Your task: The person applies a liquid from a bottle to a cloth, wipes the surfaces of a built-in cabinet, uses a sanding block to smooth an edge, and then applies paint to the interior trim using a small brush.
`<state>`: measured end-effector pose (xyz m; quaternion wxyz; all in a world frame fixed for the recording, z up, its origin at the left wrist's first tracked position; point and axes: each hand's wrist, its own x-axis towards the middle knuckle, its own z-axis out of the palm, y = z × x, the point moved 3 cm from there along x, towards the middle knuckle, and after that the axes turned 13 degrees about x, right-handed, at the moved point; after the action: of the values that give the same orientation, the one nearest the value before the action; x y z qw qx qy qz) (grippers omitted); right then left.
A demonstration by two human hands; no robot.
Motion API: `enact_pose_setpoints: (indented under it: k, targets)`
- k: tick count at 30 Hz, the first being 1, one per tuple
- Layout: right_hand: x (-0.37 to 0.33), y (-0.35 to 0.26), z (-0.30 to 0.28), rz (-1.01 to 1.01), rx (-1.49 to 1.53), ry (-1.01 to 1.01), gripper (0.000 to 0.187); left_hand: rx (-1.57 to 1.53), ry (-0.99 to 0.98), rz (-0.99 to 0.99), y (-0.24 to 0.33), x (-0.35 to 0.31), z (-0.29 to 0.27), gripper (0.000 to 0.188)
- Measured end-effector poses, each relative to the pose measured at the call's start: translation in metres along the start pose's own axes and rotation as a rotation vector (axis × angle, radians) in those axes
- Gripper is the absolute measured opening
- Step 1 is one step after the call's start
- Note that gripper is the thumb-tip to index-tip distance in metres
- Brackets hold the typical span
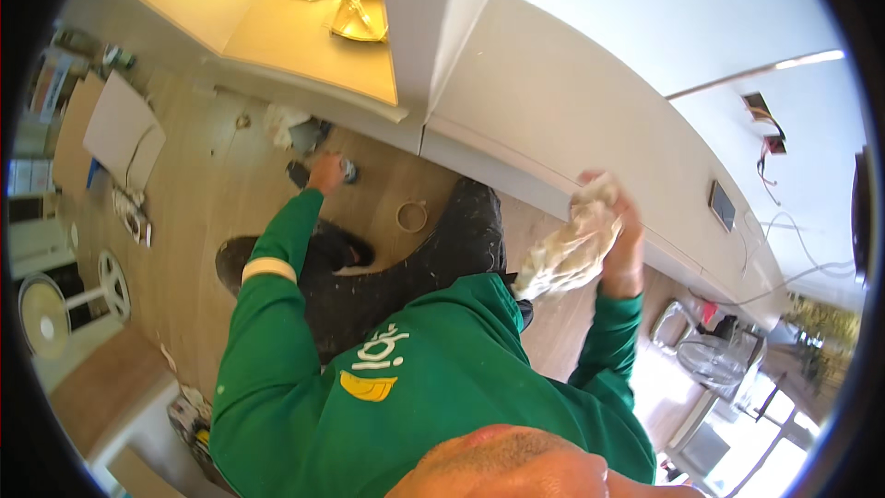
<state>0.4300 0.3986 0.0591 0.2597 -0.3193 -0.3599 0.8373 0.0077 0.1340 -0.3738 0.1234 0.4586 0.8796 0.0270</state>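
Down by the floor on the left, my left hand (326, 172) is closed around a small can-shaped thing (349, 171) with a grey end. A dark piece (297, 173) shows on the hand's other side; I cannot make out what it is. My right hand (629, 221) is raised in front of the long beige cabinet (553, 83), its fingers closed on a crumpled white cloth (573, 244) that hangs toward my lap. Both hand and cloth are slightly blurred. A pale band (269, 267) circles my left sleeve.
A ring like a tape roll (412, 216) lies on the wood floor by my knee. Rags (286, 124) lie beyond my left hand. A lit cupboard opening (313, 46) holds wrapped lamps. Cardboard panels (124, 129) stand left; a phone (722, 206) and loose cables (802, 267) are right.
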Motion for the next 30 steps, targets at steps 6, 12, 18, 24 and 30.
enact_pose_setpoints:
  k: [6, 12, 18, 24, 30]
  targets:
    - [0.113, -0.087, 0.034, -0.35, -0.901, -0.097, 0.025, 0.034, -0.067, 0.036, 0.037, -0.001, -0.101, 0.042]
    - [0.24, -0.087, 0.044, -0.545, -1.398, -0.199, 0.03, -0.202, -0.062, 0.032, 0.034, -0.043, -0.196, 0.057]
    - [0.283, -0.028, 0.065, -0.669, -1.81, 0.077, 0.036, -0.269, -0.038, -0.077, 0.026, -0.086, -0.198, 0.055]
    - [0.255, 0.028, 0.06, -0.991, -1.726, 0.159, 0.037, -0.267, 0.011, -0.11, 0.025, -0.087, -0.201, 0.053]
    - [0.301, 0.021, 0.071, -0.988, -1.632, 0.307, 0.018, -0.254, 0.011, -0.084, 0.029, -0.084, -0.206, 0.05]
